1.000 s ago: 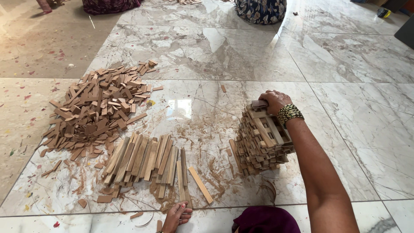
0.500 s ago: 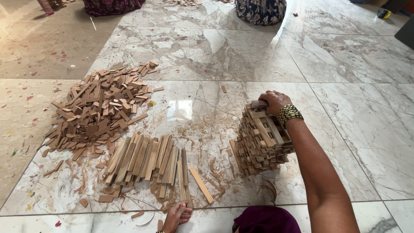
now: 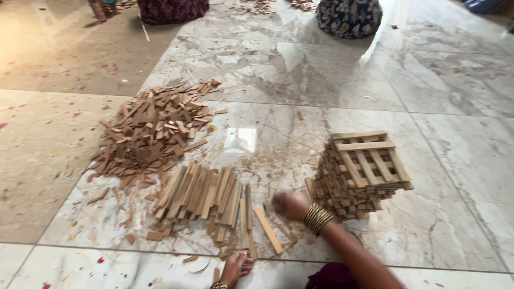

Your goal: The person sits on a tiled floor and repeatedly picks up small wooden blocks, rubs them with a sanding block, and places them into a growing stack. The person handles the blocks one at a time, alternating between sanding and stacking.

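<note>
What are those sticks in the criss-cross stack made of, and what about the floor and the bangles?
The stacked sticks look like raw, unfinished wood: pale tan, matte, with chips and dust around. The floor seems polished marble or marble-look tile: veined and glossy with reflections. The bangles on the right wrist look like gold-coloured metal, shiny and ridged.

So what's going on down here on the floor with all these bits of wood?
A person sits on the marble floor stacking thin wooden sticks. A crisscross stack stands to the right. The right hand, blurred with motion, is low beside the stack, near a row of sticks laid side by side. The left hand rests on the floor, touching a stick's end. A loose pile of short scraps lies further left. Other people sit at the far edge.
</note>
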### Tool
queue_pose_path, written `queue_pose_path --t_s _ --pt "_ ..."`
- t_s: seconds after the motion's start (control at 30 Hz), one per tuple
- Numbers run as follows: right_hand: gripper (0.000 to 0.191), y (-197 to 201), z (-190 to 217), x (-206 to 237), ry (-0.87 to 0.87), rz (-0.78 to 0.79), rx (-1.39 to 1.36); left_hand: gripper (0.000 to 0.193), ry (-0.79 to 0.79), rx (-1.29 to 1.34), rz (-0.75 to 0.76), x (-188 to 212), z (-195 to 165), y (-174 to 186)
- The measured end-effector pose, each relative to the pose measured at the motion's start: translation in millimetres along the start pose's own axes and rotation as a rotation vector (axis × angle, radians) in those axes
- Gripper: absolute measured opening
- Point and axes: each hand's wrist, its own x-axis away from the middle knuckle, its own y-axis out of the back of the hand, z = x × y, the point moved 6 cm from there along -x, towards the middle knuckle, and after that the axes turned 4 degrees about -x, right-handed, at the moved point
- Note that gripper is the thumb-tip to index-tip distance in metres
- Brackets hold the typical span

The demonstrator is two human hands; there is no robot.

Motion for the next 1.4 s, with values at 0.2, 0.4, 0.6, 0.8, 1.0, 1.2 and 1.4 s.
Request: queue_pose_path --t_s 0.2,0.4,0.6,0.8,1.0,1.2,1.4 --pt "0.046 -151.9 -22.6 4.5 -0.349 0.042 0.188 0.042 -0.427 -0.232 -0.531 22.6 -35.8 33.0" --pt "0.039 -179.2 16.2 21.0 -0.014 -0.359 0.031 0.051 -0.392 -0.293 -0.397 19.9 -38.6 20.2" --pt "0.038 -140.6 -5.0 48.2 -0.129 -0.62 -0.147 0.063 -0.189 0.17 -0.233 20.4 -21.2 25.0" --pt "0.041 -114.4 55.0 89.9 0.316 -0.599 -0.109 0.063 -0.191 0.408 -0.138 34.6 -32.6 23.7" --pt "0.044 -92.8 71.5 129.3 0.481 -0.701 -0.059 0.058 -0.211 0.354 0.031 50.2 -34.9 9.8" --pt "0.044 -101.9 94.3 131.9 0.595 -0.726 -0.049 0.05 -0.319 0.488 0.185 70.8 -55.5 10.6" --pt "0.046 -96.5 114.9 125.8 0.652 -0.642 -0.024 0.057 -0.301 0.484 0.226 106.5 -87.6 4.3"
